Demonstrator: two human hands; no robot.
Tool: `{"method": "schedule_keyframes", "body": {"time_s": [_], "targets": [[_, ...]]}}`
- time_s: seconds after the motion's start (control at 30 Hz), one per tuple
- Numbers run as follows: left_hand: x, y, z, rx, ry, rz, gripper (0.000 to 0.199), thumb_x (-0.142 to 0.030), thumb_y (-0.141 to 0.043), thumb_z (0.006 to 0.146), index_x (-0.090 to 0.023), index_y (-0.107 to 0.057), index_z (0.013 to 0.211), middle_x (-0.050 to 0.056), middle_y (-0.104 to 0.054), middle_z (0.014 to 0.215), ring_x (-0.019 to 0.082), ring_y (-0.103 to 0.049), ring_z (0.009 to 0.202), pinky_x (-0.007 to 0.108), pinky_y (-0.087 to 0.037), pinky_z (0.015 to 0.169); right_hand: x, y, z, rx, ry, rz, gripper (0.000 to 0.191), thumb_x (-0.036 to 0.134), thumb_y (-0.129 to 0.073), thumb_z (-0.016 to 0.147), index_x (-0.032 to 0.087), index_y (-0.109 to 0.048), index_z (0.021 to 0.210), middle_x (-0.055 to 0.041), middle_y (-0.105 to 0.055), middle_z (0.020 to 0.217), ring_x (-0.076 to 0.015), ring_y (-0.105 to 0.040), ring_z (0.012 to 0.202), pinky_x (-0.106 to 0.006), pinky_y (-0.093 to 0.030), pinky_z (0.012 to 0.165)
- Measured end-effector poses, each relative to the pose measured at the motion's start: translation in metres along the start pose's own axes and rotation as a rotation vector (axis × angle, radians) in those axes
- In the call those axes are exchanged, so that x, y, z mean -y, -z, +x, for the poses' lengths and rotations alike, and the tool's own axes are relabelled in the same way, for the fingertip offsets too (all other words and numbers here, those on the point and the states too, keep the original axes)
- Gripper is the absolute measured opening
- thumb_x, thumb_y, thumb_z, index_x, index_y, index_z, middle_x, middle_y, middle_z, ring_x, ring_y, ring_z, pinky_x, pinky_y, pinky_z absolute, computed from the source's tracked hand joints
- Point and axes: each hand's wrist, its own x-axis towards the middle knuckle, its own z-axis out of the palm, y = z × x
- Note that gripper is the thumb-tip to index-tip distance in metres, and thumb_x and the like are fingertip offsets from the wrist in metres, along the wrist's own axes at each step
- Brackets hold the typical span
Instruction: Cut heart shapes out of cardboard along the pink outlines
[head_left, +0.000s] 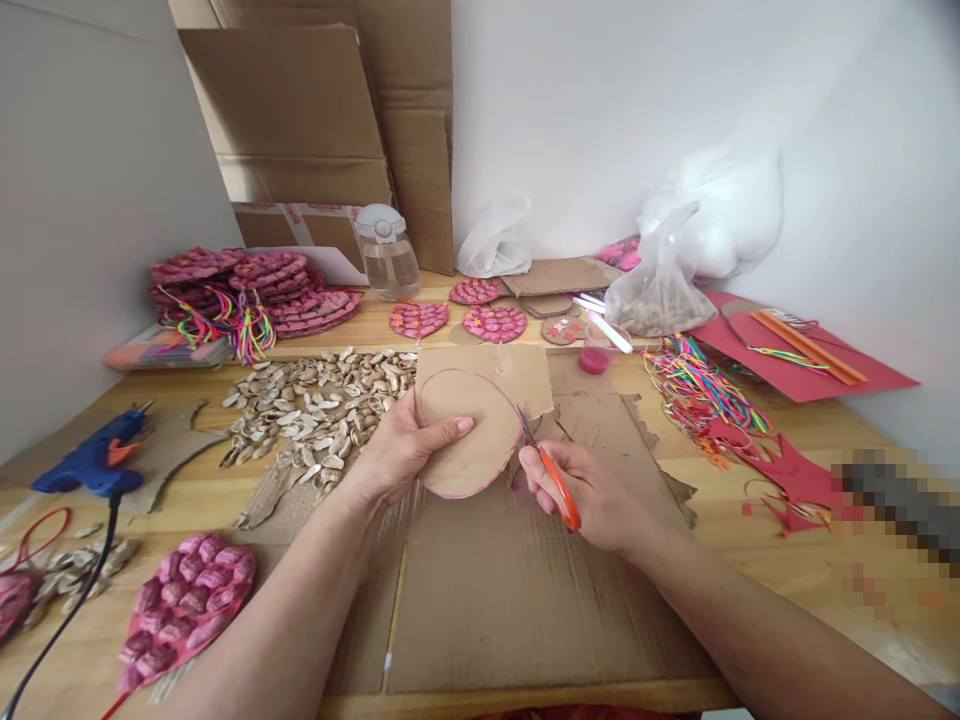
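Note:
My left hand (414, 445) grips a piece of cardboard (472, 445) by its left side, thumb on top. A round outline is drawn on the piece; its lower edge is cut to a curve, while the upper part still joins a square-cornered sheet. Orange-handled scissors (561, 490) are in my right hand (581, 490), their blades at the right side of the drawn line. Underneath lies a large flat cardboard sheet (525, 610) on the wooden table.
Peanut shells (322, 410) lie in a heap at left, near a blue glue gun (94, 460). A pink shell-covered disc (191, 600) sits front left. Behind are a water bottle (387, 255), a pink cup (595, 352) and a bag (660, 295). Colourful cords (705, 385) lie at right.

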Motion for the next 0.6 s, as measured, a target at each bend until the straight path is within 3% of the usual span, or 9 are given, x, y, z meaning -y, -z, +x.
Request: {"method": "schedule_keyframes", "body": {"time_s": [0.6], "targets": [[-0.0002, -0.0001, 0.0010, -0.015, -0.004, -0.007, 0.055, -0.023, -0.091, 0.064, -0.019, -0.064, 0.111, 0.006, -0.078, 0.101, 0.023, -0.075, 0.087, 0.032, -0.062, 0.077, -0.0023, -0.0006, 0.0016, -0.016, -0.032, -0.003, 0.056, 0.068, -0.054, 0.090, 0.022, -0.034, 0.066, 0.0065, -0.030, 0.058, -0.0085, -0.030, 0.051, -0.026, -0.019, 0.049]]}}
